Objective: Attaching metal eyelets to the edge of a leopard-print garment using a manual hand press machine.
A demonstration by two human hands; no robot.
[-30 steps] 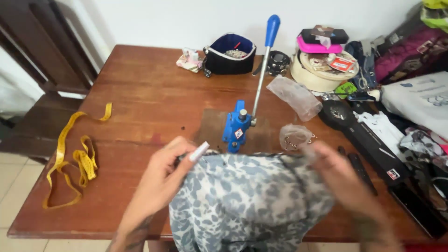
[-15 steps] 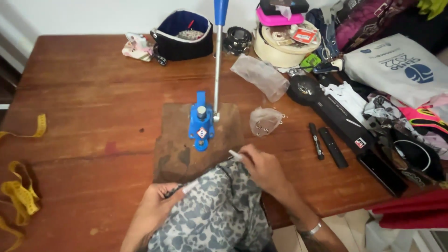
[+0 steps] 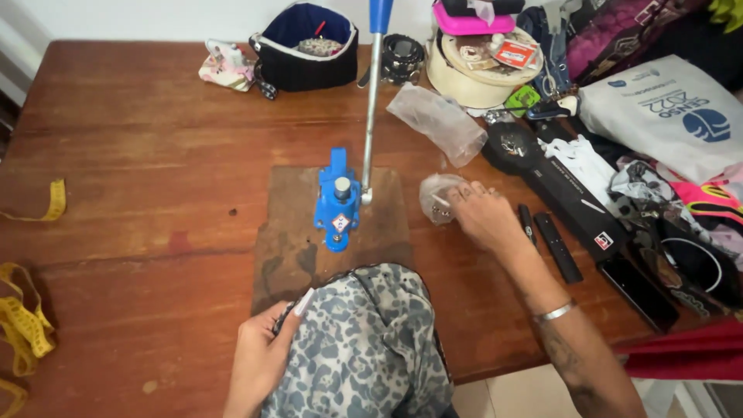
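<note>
A camouflage-patterned fabric piece (image 3: 360, 348) lies at the table's near edge, and my left hand (image 3: 261, 354) grips its left side. My right hand (image 3: 481, 213) reaches into a small clear plastic bag (image 3: 435, 195) to the right of the press, fingers bent at its mouth. A blue hand press (image 3: 338, 200) with a long metal lever and blue grip stands on a dark wooden board (image 3: 286, 248) between the two hands.
A yellow tape measure (image 3: 27, 321) lies at the left edge. At the back stand a black pouch (image 3: 306, 54), a round tin (image 3: 476, 73) and a clear bag (image 3: 437, 120). Black markers (image 3: 557, 246), a phone, bags and clothes crowd the right side of the wooden table (image 3: 139, 155).
My right hand left the fabric and moved up and right to the small clear bag. My left hand stays on the fabric. The camera shifted right.
</note>
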